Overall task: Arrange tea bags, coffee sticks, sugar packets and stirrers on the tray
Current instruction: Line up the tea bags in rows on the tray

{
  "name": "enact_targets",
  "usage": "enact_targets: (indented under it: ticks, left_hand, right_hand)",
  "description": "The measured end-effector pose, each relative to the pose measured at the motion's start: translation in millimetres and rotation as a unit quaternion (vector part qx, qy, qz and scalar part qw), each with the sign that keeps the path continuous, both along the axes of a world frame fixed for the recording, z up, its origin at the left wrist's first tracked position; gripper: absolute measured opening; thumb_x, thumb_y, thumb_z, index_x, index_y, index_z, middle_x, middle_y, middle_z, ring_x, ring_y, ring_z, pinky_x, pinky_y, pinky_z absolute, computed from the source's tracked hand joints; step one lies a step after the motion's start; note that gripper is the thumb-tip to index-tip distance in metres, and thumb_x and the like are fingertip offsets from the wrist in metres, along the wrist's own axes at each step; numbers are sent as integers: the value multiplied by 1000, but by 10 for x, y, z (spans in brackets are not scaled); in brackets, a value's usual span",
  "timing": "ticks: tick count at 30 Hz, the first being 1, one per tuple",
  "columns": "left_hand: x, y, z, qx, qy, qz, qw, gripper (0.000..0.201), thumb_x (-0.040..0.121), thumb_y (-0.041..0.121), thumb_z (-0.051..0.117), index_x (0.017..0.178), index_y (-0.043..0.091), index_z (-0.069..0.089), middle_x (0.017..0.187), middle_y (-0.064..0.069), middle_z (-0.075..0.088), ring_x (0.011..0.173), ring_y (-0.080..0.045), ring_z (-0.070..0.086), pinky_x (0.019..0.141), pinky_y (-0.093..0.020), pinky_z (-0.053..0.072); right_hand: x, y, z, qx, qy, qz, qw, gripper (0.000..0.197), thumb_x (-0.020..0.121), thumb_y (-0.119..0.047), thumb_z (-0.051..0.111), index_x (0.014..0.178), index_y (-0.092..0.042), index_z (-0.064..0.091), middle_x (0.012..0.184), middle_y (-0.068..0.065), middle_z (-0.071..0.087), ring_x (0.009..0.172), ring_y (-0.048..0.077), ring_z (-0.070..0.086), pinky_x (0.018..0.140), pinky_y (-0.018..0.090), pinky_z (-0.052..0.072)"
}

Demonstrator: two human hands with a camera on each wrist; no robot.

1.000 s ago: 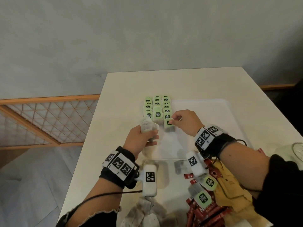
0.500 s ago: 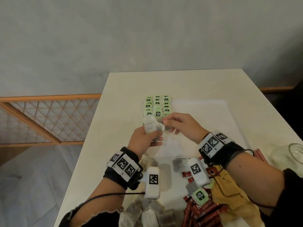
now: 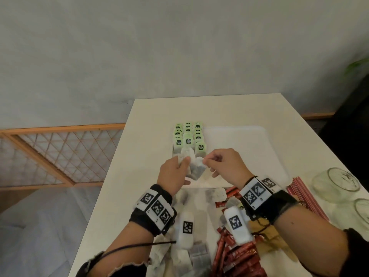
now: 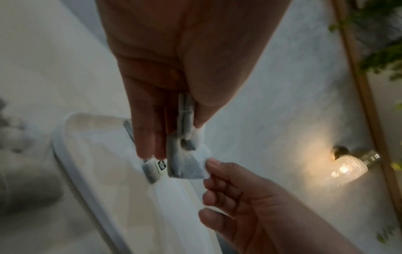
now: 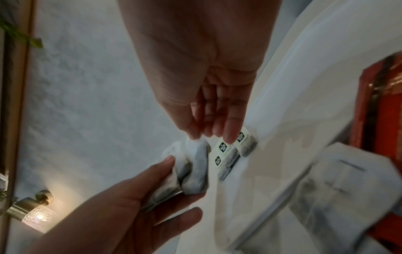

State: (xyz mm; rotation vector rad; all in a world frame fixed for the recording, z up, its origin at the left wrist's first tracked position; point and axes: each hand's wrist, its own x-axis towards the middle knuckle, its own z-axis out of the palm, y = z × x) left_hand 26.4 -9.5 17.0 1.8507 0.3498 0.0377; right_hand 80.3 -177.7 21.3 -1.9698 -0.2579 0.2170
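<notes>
A white tray [image 3: 239, 148] lies mid-table, with rows of tea bags with green tags [image 3: 188, 136] along its left side. Just in front of those rows my left hand [image 3: 182, 166] grips a small stack of grey tea bags [image 3: 187, 156] between thumb and fingers. My right hand [image 3: 206, 161] pinches the top corner of the front tea bag [image 3: 196, 169] of that stack. In the left wrist view my left hand [image 4: 176, 137] holds the stack [image 4: 185, 113] while the front bag [image 4: 185, 166] fans out. The right wrist view shows my right hand [image 5: 202, 137] pinching that bag [image 5: 196, 168].
Loose tea bags [image 3: 189, 256], red coffee sticks [image 3: 235, 258] and brown sugar packets [image 3: 271, 242] are heaped at the near edge. Red stirrers [image 3: 303, 194] and glass jars [image 3: 337, 182] lie to the right. The table's left edge [image 3: 111, 166] drops to the floor.
My right hand has left the tea bag it set in the rows and come back left to my left hand's stack, where it now pinches the front bag.
</notes>
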Motion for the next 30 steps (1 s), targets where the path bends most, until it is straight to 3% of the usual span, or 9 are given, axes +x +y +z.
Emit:
enact_targets:
  ticks: [2, 5, 10, 14, 17, 20, 25, 28, 30]
  left_hand:
    - [-29, 29, -11, 101, -29, 8, 994, 34, 100, 35, 49, 94, 5, 64, 88, -13, 71, 74, -23, 71, 65, -42, 61]
    - [-92, 3, 14, 159, -54, 22, 986, 32, 97, 39, 45, 86, 13, 62, 80, -1, 71, 70, -14, 70, 70, -41, 59]
    - [-201, -271, 60, 294, -81, -38, 952, 26, 97, 29, 47, 79, 11, 54, 72, -8, 64, 66, -27, 56, 58, -33, 38]
    - [-243, -439, 65, 269, -101, -46, 957, 24, 99, 28, 50, 83, 11, 57, 70, -1, 60, 61, -17, 50, 59, -26, 32]
    - [-234, -454, 67, 231, -91, -42, 968, 21, 99, 27, 52, 84, 13, 57, 63, 9, 51, 53, -4, 46, 52, -14, 34]
    - [-207, -414, 92, 192, -89, -16, 977, 26, 97, 27, 57, 74, 15, 54, 61, 11, 48, 55, -5, 45, 52, -10, 35]
    - [-80, -237, 67, 205, -70, -14, 976, 37, 96, 29, 58, 65, 17, 42, 59, 5, 44, 57, -14, 40, 51, -15, 33]
    - [-17, -121, 40, 216, -49, -37, 975, 34, 94, 31, 60, 67, 13, 49, 60, 5, 46, 57, -13, 41, 50, -17, 30]
    - [13, -43, 20, 205, -44, -43, 977, 33, 93, 31, 61, 75, 3, 58, 62, 1, 49, 61, -17, 44, 53, -23, 31]
  right_hand:
    - [-60, -47, 10, 0, -1, -26, 1000, 11, 85, -16, 72, 81, -6, 71, 67, 1, 63, 57, 13, 62, 55, 31, 59]
    - [-118, -103, 29, -18, -10, -55, 998, 17, 88, -22, 68, 78, -8, 65, 72, 0, 63, 60, 19, 65, 61, 37, 60]
    - [-252, -82, 107, 12, 15, -64, 998, 18, 90, -15, 61, 80, -1, 57, 75, 14, 68, 64, 23, 69, 63, 41, 61]
    - [-350, -25, 200, 76, 60, -53, 994, 16, 93, -13, 58, 83, -1, 55, 79, 18, 70, 66, 26, 72, 59, 42, 61]
    - [-353, -29, 263, 111, 104, -44, 987, 22, 96, -19, 51, 93, -1, 65, 85, 18, 71, 74, 31, 72, 63, 46, 61]
    - [-341, -30, 294, 128, 133, -29, 982, 28, 97, -17, 46, 98, -4, 71, 90, 16, 73, 82, 29, 72, 67, 43, 61]
    - [-288, 4, 260, 61, 85, 21, 994, 28, 94, -16, 50, 92, -10, 76, 89, 6, 75, 82, 16, 72, 60, 32, 59]
    - [-170, 14, 202, -5, 23, 24, 999, 16, 92, -17, 59, 94, -16, 75, 84, 0, 72, 73, 15, 69, 54, 27, 54]
    - [-69, 13, 152, -55, -38, 25, 997, 13, 91, -21, 63, 101, -23, 70, 89, -4, 65, 71, 13, 61, 60, 24, 48]
